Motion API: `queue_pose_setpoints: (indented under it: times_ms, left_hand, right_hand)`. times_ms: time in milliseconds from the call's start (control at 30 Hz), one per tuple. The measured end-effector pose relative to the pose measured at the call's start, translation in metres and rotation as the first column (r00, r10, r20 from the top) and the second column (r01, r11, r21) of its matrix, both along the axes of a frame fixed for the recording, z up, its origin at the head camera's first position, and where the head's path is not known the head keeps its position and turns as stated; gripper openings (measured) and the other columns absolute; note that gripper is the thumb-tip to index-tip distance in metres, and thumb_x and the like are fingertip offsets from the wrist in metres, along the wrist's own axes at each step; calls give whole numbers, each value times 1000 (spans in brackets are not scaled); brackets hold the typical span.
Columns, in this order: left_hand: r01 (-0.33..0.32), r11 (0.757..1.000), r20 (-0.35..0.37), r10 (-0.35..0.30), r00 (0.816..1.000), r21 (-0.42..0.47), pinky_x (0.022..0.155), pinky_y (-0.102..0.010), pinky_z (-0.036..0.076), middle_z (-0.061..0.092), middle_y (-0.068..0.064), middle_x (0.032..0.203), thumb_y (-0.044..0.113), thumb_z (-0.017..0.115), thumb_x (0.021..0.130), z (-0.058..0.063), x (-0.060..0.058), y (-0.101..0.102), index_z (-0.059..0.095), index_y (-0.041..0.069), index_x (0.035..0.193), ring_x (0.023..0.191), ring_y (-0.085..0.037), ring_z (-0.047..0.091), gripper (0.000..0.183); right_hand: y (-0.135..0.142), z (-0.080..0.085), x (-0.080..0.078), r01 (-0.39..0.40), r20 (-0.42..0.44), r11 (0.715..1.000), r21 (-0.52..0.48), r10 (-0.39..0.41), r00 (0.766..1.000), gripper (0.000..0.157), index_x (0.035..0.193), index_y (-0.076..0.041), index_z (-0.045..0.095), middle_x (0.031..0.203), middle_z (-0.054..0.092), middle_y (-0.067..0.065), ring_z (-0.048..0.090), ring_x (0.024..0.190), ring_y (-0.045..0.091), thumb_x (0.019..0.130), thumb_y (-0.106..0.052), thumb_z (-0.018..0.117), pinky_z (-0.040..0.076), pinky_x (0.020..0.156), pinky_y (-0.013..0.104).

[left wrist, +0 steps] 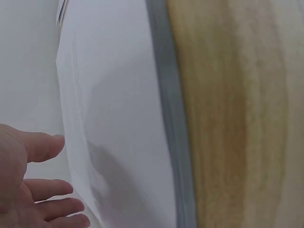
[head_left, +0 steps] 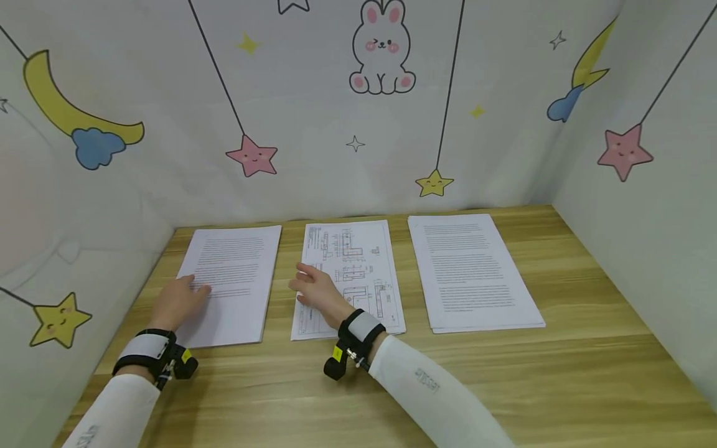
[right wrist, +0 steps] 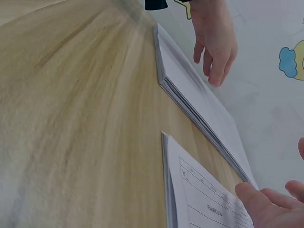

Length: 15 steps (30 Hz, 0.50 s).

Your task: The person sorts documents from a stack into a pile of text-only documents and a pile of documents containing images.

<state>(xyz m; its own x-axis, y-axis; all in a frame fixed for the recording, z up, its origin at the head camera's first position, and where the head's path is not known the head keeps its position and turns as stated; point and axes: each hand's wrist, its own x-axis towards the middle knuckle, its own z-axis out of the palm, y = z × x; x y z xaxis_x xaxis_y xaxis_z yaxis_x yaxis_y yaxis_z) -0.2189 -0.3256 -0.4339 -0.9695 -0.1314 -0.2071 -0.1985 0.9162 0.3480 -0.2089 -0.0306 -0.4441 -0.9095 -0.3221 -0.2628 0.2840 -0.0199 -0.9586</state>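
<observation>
Over the left edge of a stack of printed text sheets (head_left: 238, 261) is my left hand (head_left: 176, 303), its fingers loosely extended. In the right wrist view that left hand (right wrist: 216, 45) appears slightly above the paper, holding nothing. My right hand (head_left: 322, 294) hovers over a stack of technical drawings (head_left: 370, 239) in the middle, fingers relaxed and nothing in them. The drawing sheet's lower left part is hidden behind this hand. From the left wrist, the text stack (left wrist: 114, 52) shows a thick grey edge beside the left fingers (left wrist: 59, 207).
A third stack of text sheets (head_left: 470, 274) lies at the right, its lower sheets slightly offset. All the stacks rest on a wood-grain table (head_left: 582, 373). A white cloth wall (head_left: 313, 112) with cartoon prints rises behind and along both sides.
</observation>
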Motion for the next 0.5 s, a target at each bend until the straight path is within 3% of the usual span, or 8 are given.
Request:
queue_pose_setpoints:
  times_ms: [133, 233, 500]
  left_hand:
    - [-15, 1000, 46, 15, 999, 1, 111, -68, 30, 19, -50, 147, 31, 48, 99, -6, 1, -5, 22, -25, 143, 135, -64, 25, 76]
    - [8, 1000, 77, -6, 997, -23, 109, -69, 31, 15, -53, 145, 36, 50, 99, -8, 4, -6, 20, -27, 142, 133, -65, 26, 82]
    - [2, 999, 61, 1, 998, -41, 103, -69, 37, 20, -56, 138, 39, 52, 97, -9, 4, -3, 23, -30, 139, 123, -63, 32, 86]
  right_hand:
    - [-7, -7, 0, -11, 27, 1000, -9, 11, 1000, 61, 154, -13, 36, 158, 38, 16, 46, 141, 29, 98, -22, 58, 47, 109, 41]
    - [-10, -10, 0, -31, 41, 999, -18, 31, 999, 62, 155, -14, 34, 159, 35, 18, 47, 140, 30, 98, -23, 59, 46, 110, 41]
    - [-20, -12, -2, -83, 62, 995, -61, 87, 994, 68, 158, -15, 27, 162, 28, 18, 41, 145, 31, 98, -24, 58, 40, 116, 43]
